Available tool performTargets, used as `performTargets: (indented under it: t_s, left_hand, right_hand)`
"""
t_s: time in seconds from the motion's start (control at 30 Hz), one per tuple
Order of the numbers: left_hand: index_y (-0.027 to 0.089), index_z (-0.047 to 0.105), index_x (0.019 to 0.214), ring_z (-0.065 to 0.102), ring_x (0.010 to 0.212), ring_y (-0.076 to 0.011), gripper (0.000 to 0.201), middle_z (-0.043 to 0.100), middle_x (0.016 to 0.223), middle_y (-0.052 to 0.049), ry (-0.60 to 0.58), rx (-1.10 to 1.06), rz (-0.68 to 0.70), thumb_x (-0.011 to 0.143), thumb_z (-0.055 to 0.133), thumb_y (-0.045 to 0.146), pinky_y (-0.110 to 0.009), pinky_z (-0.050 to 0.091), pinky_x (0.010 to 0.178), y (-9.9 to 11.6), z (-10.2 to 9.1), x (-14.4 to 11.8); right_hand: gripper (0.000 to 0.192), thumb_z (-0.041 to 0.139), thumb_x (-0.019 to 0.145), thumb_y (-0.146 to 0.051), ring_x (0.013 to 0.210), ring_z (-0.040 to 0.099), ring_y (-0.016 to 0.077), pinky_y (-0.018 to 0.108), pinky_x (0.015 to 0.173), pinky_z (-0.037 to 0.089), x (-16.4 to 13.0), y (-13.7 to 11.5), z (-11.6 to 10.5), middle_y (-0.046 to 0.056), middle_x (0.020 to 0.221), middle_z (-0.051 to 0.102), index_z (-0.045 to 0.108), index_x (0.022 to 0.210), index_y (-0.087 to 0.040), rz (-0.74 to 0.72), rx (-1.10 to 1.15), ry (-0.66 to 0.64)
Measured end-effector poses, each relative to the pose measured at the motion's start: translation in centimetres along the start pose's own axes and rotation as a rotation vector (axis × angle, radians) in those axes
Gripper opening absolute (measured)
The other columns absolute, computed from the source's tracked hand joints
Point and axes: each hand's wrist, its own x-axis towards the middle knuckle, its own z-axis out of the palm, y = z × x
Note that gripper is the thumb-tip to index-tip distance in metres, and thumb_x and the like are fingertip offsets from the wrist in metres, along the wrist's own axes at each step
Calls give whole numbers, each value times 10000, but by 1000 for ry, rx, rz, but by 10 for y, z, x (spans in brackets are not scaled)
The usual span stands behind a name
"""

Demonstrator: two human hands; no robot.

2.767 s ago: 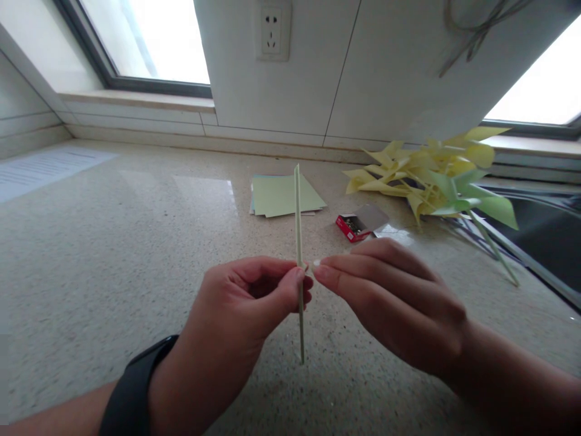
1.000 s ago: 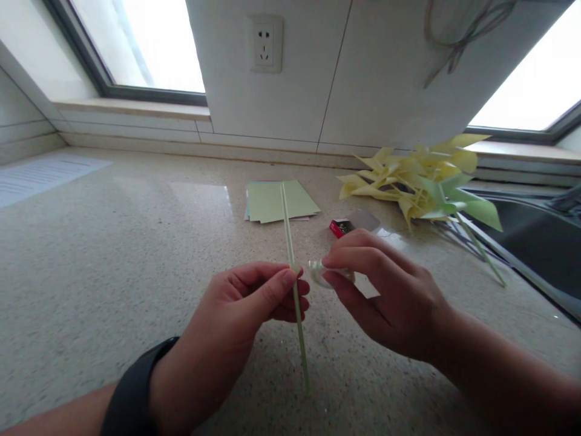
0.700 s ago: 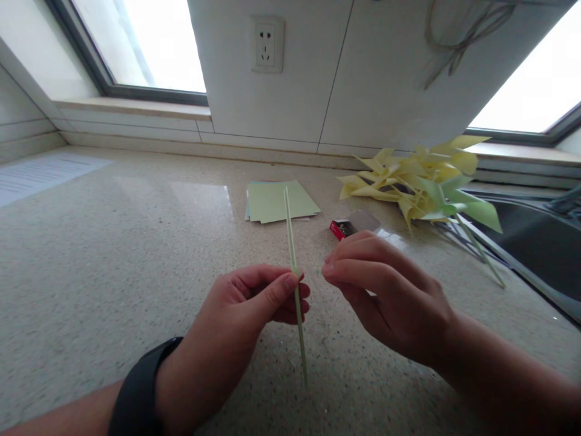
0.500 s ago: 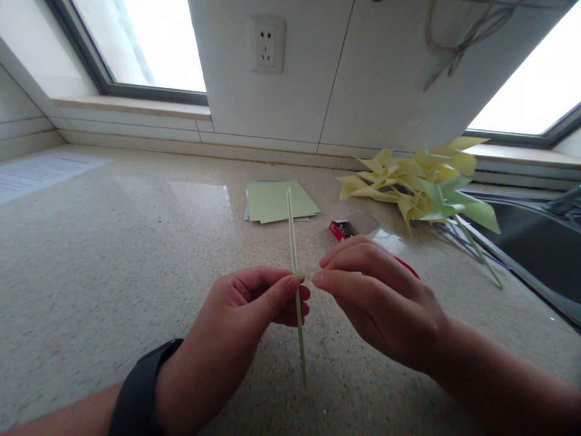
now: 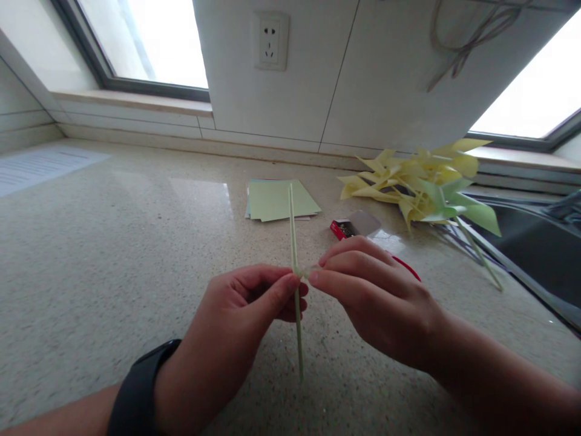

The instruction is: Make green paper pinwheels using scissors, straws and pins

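Note:
My left hand (image 5: pixel 252 309) is closed, pinching a light green paper (image 5: pixel 293 233) between thumb and fingers near its middle. The paper is upright and seen almost edge-on, with two thin edges rising above the thumb and one strip hanging below. From the right, my right hand (image 5: pixel 376 290) comes in with thumb and index finger pinched at a small pale piece (image 5: pixel 307 272) beside the paper's middle. The fingers cover most of that piece, so its kind is unclear. A dark band (image 5: pixel 140 387) circles my left wrist.
Behind the hands lies a stack of coloured paper squares (image 5: pixel 276 203). A small red box with a clear lid (image 5: pixel 342 229) and a red curved handle (image 5: pixel 407 266) lie by my right hand. Yellow pinwheels (image 5: pixel 408 172) and a green one (image 5: pixel 472 209) rest beside the sink (image 5: pixel 540 242).
My right fingertips have moved slightly left, closer to the paper's middle. My left hand keeps its pinch, and the view has shifted a little.

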Motion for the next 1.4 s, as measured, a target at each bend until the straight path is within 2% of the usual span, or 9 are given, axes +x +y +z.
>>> performTargets:
  t_s: [0.57, 0.9, 1.2, 1.4]
  left_hand:
    - [194, 755, 723, 636, 671, -152, 237, 722, 694, -16, 23, 138, 89, 890, 691, 349, -235, 517, 639, 5, 1, 0]
    - [220, 781, 732, 656, 660, -132, 202, 744, 689, 8, 66, 192, 144, 880, 690, 322, -201, 532, 631, 3, 0, -2]
    - [215, 772, 716, 668, 673, -145, 219, 751, 700, 2, 92, 224, 147, 874, 690, 343, -220, 532, 636, 3, -1, -4]
    - [209, 775, 711, 655, 666, -140, 193, 748, 694, -1, 71, 145, 108, 846, 712, 332, -218, 526, 629, 7, 1, -2]
  right_hand:
    - [247, 564, 934, -17, 942, 570, 200, 349, 798, 529, 2, -1, 3, 99, 982, 679, 580, 1173, -80, -1, 39, -20]
    - [200, 582, 933, -33, 986, 567, 209, 338, 823, 530, 2, -2, 1, 101, 986, 682, 582, 1123, -96, 0, 18, -25]
    - [204, 584, 926, -31, 1009, 567, 212, 348, 854, 531, 3, -4, -1, 104, 1014, 689, 599, 1123, -82, -20, 0, -42]
    - [241, 597, 906, -14, 1013, 568, 217, 356, 861, 534, 3, -6, -2, 104, 1007, 690, 599, 1138, -77, -35, -25, -45]
